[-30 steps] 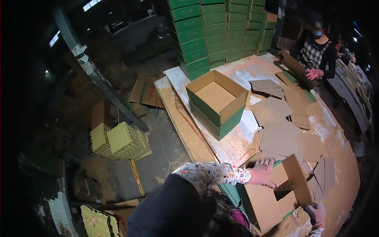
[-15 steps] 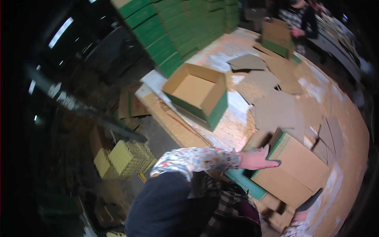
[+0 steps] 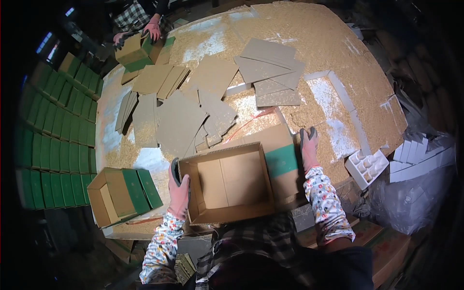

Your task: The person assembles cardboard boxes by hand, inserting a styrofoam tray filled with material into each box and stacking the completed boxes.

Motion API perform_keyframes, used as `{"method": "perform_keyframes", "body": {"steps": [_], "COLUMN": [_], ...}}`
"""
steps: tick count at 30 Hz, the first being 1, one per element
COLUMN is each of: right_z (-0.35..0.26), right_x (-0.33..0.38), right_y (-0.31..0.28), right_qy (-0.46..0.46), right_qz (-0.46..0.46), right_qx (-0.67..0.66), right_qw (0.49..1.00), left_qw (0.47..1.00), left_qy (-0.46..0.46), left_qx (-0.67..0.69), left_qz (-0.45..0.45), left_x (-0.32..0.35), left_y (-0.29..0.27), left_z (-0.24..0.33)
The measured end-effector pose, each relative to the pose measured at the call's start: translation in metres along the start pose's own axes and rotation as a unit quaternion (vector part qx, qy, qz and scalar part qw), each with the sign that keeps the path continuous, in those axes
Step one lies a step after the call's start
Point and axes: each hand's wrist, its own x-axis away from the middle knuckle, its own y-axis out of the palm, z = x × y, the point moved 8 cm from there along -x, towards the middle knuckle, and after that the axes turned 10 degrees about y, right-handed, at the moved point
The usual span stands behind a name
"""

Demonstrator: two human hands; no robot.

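An open brown cardboard box point(image 3: 229, 186) is in front of me, its inside facing up. My left hand point(image 3: 179, 193), in a pink glove with dark fingertips, is closed on its left wall, thumb at the rim. Against the box's right side lies brown cardboard with a green band point(image 3: 282, 161); whether it belongs to the same box I cannot tell. My right hand point(image 3: 310, 150), gloved alike, is at that cardboard's right edge with fingers stretched and apart. A second open box, green-banded point(image 3: 113, 193), lies tilted at the table's left corner.
Flat cardboard sheets point(image 3: 179, 121) are scattered across the worn table point(image 3: 338, 43). Stacked green boxes point(image 3: 53, 150) line the left. At the far left, a co-worker's gloved hands point(image 3: 153, 28) touch another box point(image 3: 135, 52). A white divided tray point(image 3: 366, 167) and plastic wrap point(image 3: 406, 203) are at right.
The view has swung to the right. The box before me was bottom up and now opens upward. My left hand has moved from its bottom to its left wall; my right hand now shows fully.
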Motion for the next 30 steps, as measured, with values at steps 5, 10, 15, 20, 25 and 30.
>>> {"method": "perform_keyframes", "body": {"steps": [5, 10, 15, 20, 25, 30], "right_z": [0.034, -0.003, 0.044, -0.034, -0.099, -0.216], "right_x": [-0.050, -0.048, -0.077, -0.002, 0.023, 0.095], "right_y": [0.043, 0.048, 0.001, -0.044, -0.122, -0.097], "right_qy": [0.289, 0.235, 0.039, 0.281, -0.159, -0.122], "right_qz": [0.051, 0.098, -0.100, -0.345, -0.361, -0.509], "right_qx": [0.051, -0.484, -0.295, -0.640, -0.278, -0.209], "right_qw": [0.954, 0.837, 0.950, 0.626, 0.876, 0.826], "left_qw": [0.996, 0.994, 0.994, 0.990, 0.967, 0.817], "left_qy": [-0.069, -0.082, -0.091, -0.038, -0.025, -0.133], "left_qx": [-0.025, -0.030, 0.010, 0.041, 0.226, 0.556], "left_qz": [0.045, 0.072, 0.057, 0.133, 0.115, 0.080], "left_x": [0.006, 0.017, 0.006, 0.025, -0.032, -0.062], "left_y": [-0.010, -0.014, -0.006, -0.006, 0.022, 0.077], "left_z": [-0.008, -0.015, -0.011, -0.017, -0.012, -0.011]}}
